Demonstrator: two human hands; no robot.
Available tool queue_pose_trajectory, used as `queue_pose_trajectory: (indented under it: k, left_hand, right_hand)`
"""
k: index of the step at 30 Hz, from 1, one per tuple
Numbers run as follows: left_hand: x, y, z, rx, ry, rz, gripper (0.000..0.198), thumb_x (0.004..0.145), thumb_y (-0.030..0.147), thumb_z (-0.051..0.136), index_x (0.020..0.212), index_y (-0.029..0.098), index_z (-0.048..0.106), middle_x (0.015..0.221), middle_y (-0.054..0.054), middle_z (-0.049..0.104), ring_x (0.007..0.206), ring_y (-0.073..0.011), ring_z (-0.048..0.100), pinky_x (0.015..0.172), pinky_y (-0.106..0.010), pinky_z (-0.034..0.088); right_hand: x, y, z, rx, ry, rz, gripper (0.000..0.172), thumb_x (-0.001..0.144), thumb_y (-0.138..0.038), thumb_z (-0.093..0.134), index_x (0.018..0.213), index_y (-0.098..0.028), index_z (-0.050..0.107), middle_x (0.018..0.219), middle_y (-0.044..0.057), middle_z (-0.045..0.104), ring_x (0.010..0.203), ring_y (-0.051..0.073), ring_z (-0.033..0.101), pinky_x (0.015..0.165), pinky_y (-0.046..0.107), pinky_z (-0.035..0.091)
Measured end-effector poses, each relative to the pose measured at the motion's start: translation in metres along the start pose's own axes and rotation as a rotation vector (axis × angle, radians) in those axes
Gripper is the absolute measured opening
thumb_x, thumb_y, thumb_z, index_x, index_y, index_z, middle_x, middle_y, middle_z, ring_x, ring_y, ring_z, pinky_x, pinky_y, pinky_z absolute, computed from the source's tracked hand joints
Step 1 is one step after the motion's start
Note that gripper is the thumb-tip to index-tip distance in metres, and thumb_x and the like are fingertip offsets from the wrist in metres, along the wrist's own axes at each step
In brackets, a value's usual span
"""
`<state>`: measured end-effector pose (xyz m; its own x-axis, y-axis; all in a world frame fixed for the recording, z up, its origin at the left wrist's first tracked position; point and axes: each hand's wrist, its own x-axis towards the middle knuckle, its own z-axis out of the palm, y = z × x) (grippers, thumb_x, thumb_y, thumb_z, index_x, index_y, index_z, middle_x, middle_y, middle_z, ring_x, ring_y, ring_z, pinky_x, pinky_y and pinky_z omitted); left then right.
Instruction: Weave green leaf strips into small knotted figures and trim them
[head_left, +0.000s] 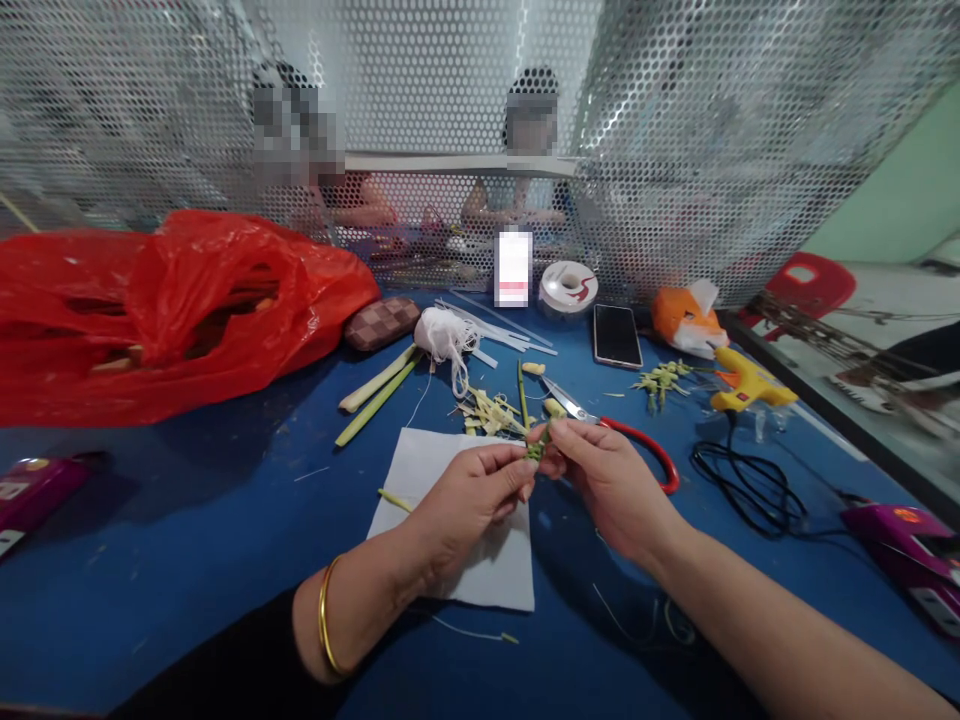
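At the far right corner of the flat white paper sheet (495, 575), the left hand (480, 490) and right hand (615, 475) pinch a small, knobbly green plant piece (535, 452) between closed fingertips.

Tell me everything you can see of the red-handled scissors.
The red-handled metal scissors lie on the blue tabletop, silvery blades pointing away and to the left, tip near a small yellowish piece. A red, plastic-looking handle curves beyond the bare right hand, which hides part of it; whether hand and scissors touch cannot be told.
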<state>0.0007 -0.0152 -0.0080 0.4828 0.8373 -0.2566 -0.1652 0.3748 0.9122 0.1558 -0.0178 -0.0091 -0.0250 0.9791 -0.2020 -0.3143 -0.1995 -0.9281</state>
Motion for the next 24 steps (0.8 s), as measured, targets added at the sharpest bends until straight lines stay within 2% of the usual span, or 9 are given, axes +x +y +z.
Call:
queue_pose_trajectory:
  k: [3, 6, 15, 18, 20, 22, 24]
  left_hand:
    - [0.0008, 0.0031, -0.0009, -0.027, 0.01, 0.003, 0.031, 0.078, 0.043, 0.071, 0.082, 0.013, 0.07, 0.061, 0.005, 0.046, 0.045, -0.003, 0.023, 0.045, -0.023, 0.01]
    - [0.0006, 0.0037, -0.0016, -0.035, 0.009, -0.012, 0.031, 0.079, 0.043, 0.07, 0.085, 0.013, 0.07, 0.062, 0.005, 0.045, 0.045, -0.0035, 0.022, 0.045, -0.024, 0.008]
    - [0.0005, 0.0037, -0.0009, -0.036, 0.025, -0.039, 0.029, 0.078, 0.04, 0.071, 0.083, 0.012, 0.071, 0.06, 0.005, 0.047, 0.044, -0.0023, 0.024, 0.043, -0.02, 0.011]
    - [0.0001, 0.0026, -0.0003, -0.061, 0.029, -0.072, 0.027, 0.076, 0.039, 0.074, 0.083, 0.012, 0.072, 0.063, 0.002, 0.055, 0.047, -0.004, 0.04, 0.045, -0.018, 0.026]
    - [0.0002, 0.0013, 0.0009, -0.071, 0.059, -0.064, 0.025, 0.075, 0.036, 0.076, 0.086, 0.013, 0.072, 0.073, -0.003, 0.066, 0.06, -0.0092, 0.057, 0.057, -0.02, 0.041]
    - [0.0007, 0.0002, 0.0026, -0.078, 0.151, 0.013, 0.025, 0.071, 0.031, 0.08, 0.089, 0.015, 0.072, 0.084, -0.005, 0.071, 0.075, -0.0142, 0.064, 0.072, -0.025, 0.049]
    - [0.0013, -0.0003, 0.0039, -0.058, 0.254, 0.111, 0.025, 0.068, 0.027, 0.082, 0.088, 0.016, 0.071, 0.085, -0.003, 0.072, 0.078, -0.0152, 0.066, 0.077, -0.027, 0.051]
  right_hand:
    - [0.0011, -0.0035, -0.0021, 0.001, 0.016, -0.043, 0.035, 0.069, -0.049, 0.079, 0.073, -0.015, 0.071, 0.065, 0.0, 0.061, 0.059, 0.011, 0.051, 0.061, 0.026, 0.04]
    - [0.0014, -0.0052, -0.0031, -0.029, 0.041, -0.089, 0.028, 0.067, -0.042, 0.082, 0.073, -0.016, 0.071, 0.062, -0.002, 0.06, 0.059, 0.011, 0.051, 0.063, 0.027, 0.04]
    - [-0.0002, -0.0067, -0.0002, 0.016, 0.018, -0.026, 0.02, 0.062, -0.03, 0.082, 0.068, -0.016, 0.068, 0.059, -0.002, 0.063, 0.058, 0.012, 0.054, 0.062, 0.027, 0.041]
    - [0.0, -0.0056, -0.0005, 0.002, 0.012, -0.039, 0.018, 0.064, -0.03, 0.08, 0.069, -0.017, 0.069, 0.059, -0.002, 0.062, 0.058, 0.012, 0.053, 0.062, 0.027, 0.041]
    - [-0.0001, -0.0039, -0.0004, -0.035, 0.005, -0.057, 0.015, 0.065, -0.029, 0.078, 0.07, -0.017, 0.069, 0.058, -0.003, 0.06, 0.057, 0.011, 0.051, 0.061, 0.027, 0.041]
    - [-0.0008, -0.0018, 0.0007, -0.09, 0.009, -0.085, 0.012, 0.066, -0.028, 0.076, 0.068, -0.018, 0.069, 0.058, -0.004, 0.058, 0.056, 0.011, 0.048, 0.06, 0.026, 0.039]
    - [-0.0018, 0.0001, 0.0029, -0.139, 0.008, -0.109, 0.01, 0.067, -0.026, 0.074, 0.068, -0.018, 0.069, 0.059, -0.004, 0.057, 0.056, 0.01, 0.045, 0.058, 0.026, 0.038]
